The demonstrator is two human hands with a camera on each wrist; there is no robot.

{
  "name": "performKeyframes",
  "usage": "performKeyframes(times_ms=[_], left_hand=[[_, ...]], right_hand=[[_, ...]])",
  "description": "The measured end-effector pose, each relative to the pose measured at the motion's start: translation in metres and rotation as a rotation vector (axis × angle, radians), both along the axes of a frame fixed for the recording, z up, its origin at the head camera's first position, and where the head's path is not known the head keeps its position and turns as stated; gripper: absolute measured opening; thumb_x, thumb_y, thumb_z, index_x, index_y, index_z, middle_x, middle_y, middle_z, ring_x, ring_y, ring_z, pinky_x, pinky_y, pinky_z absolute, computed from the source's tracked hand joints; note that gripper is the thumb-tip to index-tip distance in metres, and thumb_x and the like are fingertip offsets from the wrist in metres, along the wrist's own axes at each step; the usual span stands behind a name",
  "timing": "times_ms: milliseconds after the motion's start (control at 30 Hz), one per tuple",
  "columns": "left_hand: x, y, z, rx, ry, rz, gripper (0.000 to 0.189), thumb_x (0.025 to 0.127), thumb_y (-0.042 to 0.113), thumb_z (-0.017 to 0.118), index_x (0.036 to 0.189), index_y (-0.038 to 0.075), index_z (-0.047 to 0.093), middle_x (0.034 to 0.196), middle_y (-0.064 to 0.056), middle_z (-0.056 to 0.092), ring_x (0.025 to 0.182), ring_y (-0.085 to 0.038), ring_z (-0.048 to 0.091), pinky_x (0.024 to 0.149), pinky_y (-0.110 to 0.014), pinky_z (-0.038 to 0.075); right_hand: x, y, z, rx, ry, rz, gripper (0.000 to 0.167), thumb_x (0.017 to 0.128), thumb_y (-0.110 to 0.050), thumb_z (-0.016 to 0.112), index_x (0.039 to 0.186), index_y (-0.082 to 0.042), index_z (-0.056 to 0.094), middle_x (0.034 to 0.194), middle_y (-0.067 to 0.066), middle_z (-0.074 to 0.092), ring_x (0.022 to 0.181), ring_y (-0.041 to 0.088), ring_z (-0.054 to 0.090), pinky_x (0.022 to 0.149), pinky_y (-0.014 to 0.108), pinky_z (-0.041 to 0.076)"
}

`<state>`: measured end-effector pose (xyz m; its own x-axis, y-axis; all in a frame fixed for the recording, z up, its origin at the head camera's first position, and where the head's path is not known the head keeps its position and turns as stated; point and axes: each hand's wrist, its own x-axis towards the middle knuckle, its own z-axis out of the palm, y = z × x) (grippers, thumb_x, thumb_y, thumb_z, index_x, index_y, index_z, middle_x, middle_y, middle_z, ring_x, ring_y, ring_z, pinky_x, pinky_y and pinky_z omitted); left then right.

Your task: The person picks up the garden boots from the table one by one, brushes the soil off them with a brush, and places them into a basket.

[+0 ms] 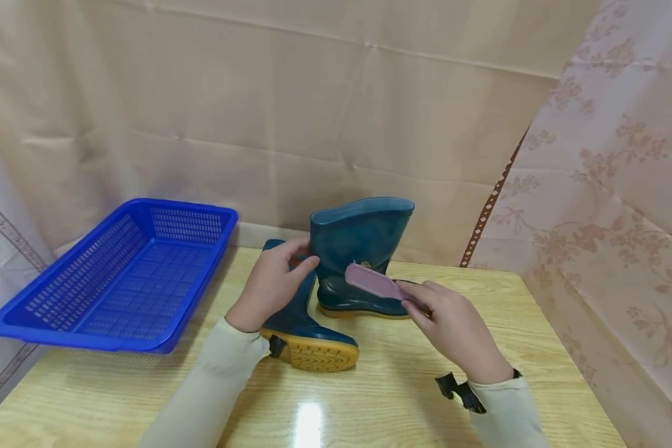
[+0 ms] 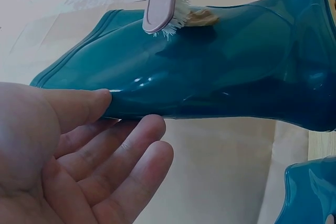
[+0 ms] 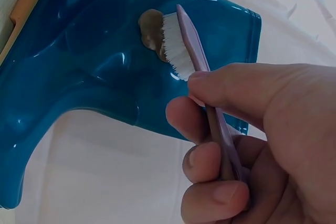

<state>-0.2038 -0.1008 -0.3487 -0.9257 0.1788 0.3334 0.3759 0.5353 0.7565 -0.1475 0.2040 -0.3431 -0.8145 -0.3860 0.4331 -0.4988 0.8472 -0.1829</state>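
Observation:
A teal rubber boot (image 1: 358, 236) stands upright on the table, its toe to the right. My left hand (image 1: 271, 283) holds the back edge of its shaft, thumb on one face and fingers on the other side. In my right hand (image 1: 456, 326) is a mauve-handled scrub brush (image 1: 372, 281), gripped by the handle. Its white bristles (image 3: 177, 45) are against the shaft, at the edge of a brown smear (image 3: 152, 31). A second teal boot (image 1: 299, 317) lies on its side beneath my left forearm, yellow sole facing me.
A blue plastic basket (image 1: 198, 298) with mesh walls sits at the left of the wooden table (image 1: 414, 404). Beige cloth (image 1: 257, 112) hangs close behind the boots, and a flowered cloth (image 1: 621, 205) hangs along the right side.

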Motion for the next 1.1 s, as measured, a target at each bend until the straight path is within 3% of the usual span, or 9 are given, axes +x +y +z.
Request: performKeyframes(times_ms=[167,400,500,633,900,1100], left_hand=[[-0.0003,-0.0006,-0.0008,0.002,0.006,0.001,0.034,0.104,0.032,0.064,0.136,0.02,0.065,0.121,-0.001,0.072,0.106,-0.023,0.067,0.092,-0.046,0.056],[0.0005,-0.0003,-0.001,0.008,0.006,0.009,0.034,0.104,0.031,0.065,0.135,0.018,0.066,0.12,-0.001,0.073,0.111,-0.022,0.067,0.096,-0.049,0.055],[0.0001,0.0006,-0.0007,0.011,0.014,0.004,0.033,0.104,0.03,0.065,0.135,0.018,0.066,0.119,-0.001,0.073,0.111,-0.022,0.068,0.097,-0.049,0.055],[-0.0005,0.0018,-0.0006,0.005,0.016,-0.001,0.033,0.104,0.031,0.065,0.134,0.019,0.066,0.118,0.0,0.073,0.11,-0.021,0.068,0.096,-0.048,0.055],[0.0001,0.0016,0.001,0.003,0.017,-0.007,0.032,0.104,0.03,0.065,0.134,0.018,0.067,0.12,-0.001,0.073,0.114,-0.022,0.067,0.101,-0.05,0.053],[0.0008,0.0002,-0.0001,-0.021,0.033,0.008,0.03,0.104,0.03,0.065,0.131,0.018,0.069,0.123,-0.001,0.072,0.118,-0.025,0.065,0.102,-0.051,0.052]], right_hand=[[-0.0015,-0.0008,-0.0016,-0.026,0.009,0.019,0.034,0.097,-0.015,0.075,0.131,-0.015,0.073,0.089,-0.005,0.068,0.064,0.006,0.047,0.053,0.022,0.04],[-0.0023,-0.0016,-0.0029,-0.055,0.186,0.077,0.034,0.093,-0.012,0.078,0.126,-0.012,0.075,0.078,-0.009,0.057,0.058,0.004,0.04,0.049,0.021,0.033],[-0.0019,-0.0015,-0.003,-0.068,0.222,0.074,0.034,0.092,-0.01,0.078,0.125,-0.011,0.075,0.078,-0.008,0.057,0.058,0.002,0.038,0.049,0.02,0.032],[-0.0008,-0.0005,-0.0025,-0.065,0.207,0.052,0.033,0.092,-0.011,0.078,0.125,-0.011,0.075,0.077,-0.008,0.057,0.058,0.003,0.038,0.049,0.021,0.032],[-0.0012,0.0045,0.0003,-0.069,0.054,-0.016,0.032,0.096,-0.012,0.075,0.127,-0.01,0.074,0.088,-0.002,0.067,0.062,0.008,0.046,0.052,0.023,0.039],[-0.0014,0.004,-0.0008,-0.071,0.09,-0.007,0.033,0.095,-0.013,0.075,0.129,-0.01,0.073,0.08,-0.006,0.059,0.061,0.007,0.044,0.052,0.023,0.036]])
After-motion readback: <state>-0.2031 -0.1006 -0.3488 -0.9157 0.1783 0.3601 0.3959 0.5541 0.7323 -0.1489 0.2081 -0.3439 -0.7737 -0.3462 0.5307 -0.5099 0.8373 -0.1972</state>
